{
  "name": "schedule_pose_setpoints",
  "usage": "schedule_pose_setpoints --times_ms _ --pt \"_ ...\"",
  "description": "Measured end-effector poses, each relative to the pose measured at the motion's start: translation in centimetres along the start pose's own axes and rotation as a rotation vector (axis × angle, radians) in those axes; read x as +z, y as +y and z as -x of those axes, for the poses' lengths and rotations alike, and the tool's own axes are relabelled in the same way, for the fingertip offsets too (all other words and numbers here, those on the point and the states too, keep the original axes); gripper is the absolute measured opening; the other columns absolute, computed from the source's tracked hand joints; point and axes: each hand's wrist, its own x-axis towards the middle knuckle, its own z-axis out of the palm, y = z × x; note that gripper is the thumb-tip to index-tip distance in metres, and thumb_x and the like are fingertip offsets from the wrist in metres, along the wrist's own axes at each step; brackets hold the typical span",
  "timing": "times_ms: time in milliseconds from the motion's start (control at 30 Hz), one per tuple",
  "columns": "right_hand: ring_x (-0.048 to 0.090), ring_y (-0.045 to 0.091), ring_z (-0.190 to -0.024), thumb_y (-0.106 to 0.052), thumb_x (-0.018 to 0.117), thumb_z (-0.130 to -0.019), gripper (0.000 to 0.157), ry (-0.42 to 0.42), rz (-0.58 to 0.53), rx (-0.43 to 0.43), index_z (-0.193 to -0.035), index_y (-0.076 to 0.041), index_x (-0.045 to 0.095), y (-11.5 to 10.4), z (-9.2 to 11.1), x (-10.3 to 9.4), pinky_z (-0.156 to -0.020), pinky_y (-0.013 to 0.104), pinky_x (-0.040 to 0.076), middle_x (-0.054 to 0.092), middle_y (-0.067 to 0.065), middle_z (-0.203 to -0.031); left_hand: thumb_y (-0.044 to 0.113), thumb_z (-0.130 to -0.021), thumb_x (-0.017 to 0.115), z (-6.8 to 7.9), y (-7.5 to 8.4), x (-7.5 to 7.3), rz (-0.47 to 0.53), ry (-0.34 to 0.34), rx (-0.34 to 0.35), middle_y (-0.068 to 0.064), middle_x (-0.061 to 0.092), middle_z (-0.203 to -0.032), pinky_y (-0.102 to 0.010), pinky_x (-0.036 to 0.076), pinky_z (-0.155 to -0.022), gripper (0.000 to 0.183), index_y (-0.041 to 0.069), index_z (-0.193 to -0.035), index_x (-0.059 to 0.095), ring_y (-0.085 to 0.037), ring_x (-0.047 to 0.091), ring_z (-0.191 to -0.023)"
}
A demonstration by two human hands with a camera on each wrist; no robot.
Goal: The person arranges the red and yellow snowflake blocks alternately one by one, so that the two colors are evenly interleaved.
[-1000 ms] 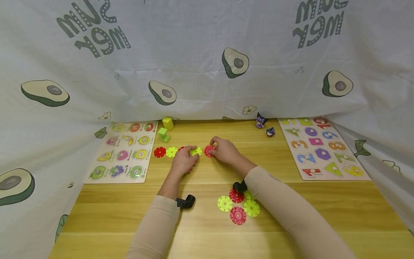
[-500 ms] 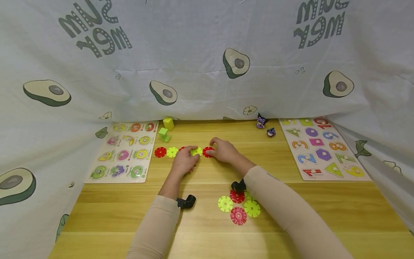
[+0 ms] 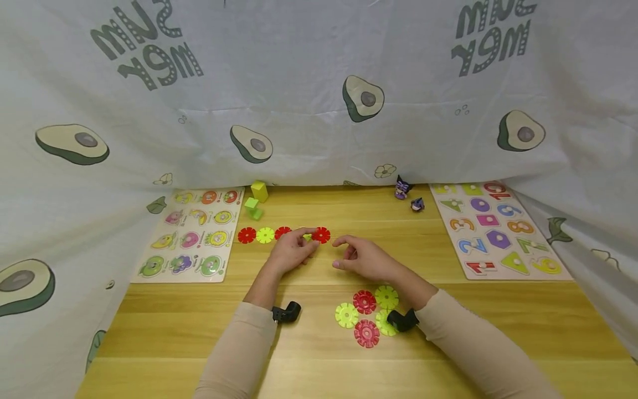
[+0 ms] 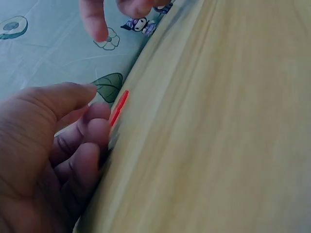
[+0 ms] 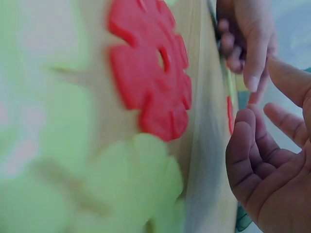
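Note:
A row of notched plastic discs lies on the table: a red disc [image 3: 246, 235] at the left end, a yellow-green disc [image 3: 265, 235], another red one, a yellow-green one mostly covered by fingers, and a red disc [image 3: 321, 235] at the right end. Over the row's right part lies my left hand [image 3: 291, 252], its index finger reaching to the end red disc; whether it presses is unclear. In the left wrist view that red disc [image 4: 119, 109] appears edge-on. My right hand [image 3: 366, 257] hovers right of the row, fingers loosely bent, holding nothing.
Nearer me lies a cluster of red [image 3: 364, 301] and yellow-green discs [image 3: 346, 315], one partly behind the right wrist camera. A fruit puzzle board [image 3: 189, 235] stands left, a number puzzle board [image 3: 498, 238] right. Green blocks [image 3: 252, 206] and small purple figurines [image 3: 401, 187] sit by the curtain.
My right hand set the red disc at the row's right end, let go and drew back toward me and to the right. My left hand slid slightly right toward that disc.

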Motion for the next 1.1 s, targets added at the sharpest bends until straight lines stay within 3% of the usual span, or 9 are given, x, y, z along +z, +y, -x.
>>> schedule_pose_setpoints --times_ms 167,500,800,1100 --pt "0.052 0.016 -0.064 -0.034 0.071 -0.081 0.045 -0.037 -0.01 -0.053 -0.119 -0.016 0.056 0.1 2.7 0.1 -0.055 0.029 0.047 0.056 -0.001 -0.079 0.04 -0.085 0.065 0.0 0.1 0.5 -0.011 -0.033 -0.018 -0.003 0.062 -0.069 -0.033 0.049 -0.047 0.05 0.027 -0.131 0.051 -0.019 0.056 -0.053" --pt "0.052 0.01 -0.057 -0.035 0.074 -0.078 0.046 -0.18 0.007 -0.082 -0.119 -0.021 0.058 0.3 5.7 1.8 -0.05 0.026 0.045 0.058 -0.007 -0.071 0.043 -0.088 0.059 -0.9 1.2 1.2 -0.251 -0.021 -0.093 0.002 0.06 -0.056 -0.031 0.048 -0.052 0.054 0.031 -0.138 0.04 -0.016 0.058 -0.044" --pt "0.048 0.006 -0.052 -0.033 0.078 -0.073 0.046 -0.223 0.066 -0.131 -0.115 -0.021 0.063 0.4 6.8 2.4 -0.047 0.023 0.041 0.054 -0.008 -0.062 0.04 -0.088 0.061 -1.0 1.7 1.3 -0.251 -0.02 -0.131 0.002 0.061 -0.055 -0.031 0.049 -0.047 0.052 0.031 -0.136 0.045 -0.016 0.057 -0.043" --pt "0.047 0.005 -0.058 -0.035 0.079 -0.072 0.04 -0.23 0.165 -0.168 -0.108 -0.024 0.065 0.5 6.7 2.6 -0.051 0.023 0.042 0.053 -0.012 -0.067 0.04 -0.089 0.059 -1.0 1.8 1.2 -0.261 -0.026 -0.15 0.002 0.061 -0.056 -0.031 0.049 -0.047 0.05 0.031 -0.136 0.046 -0.016 0.057 -0.043"
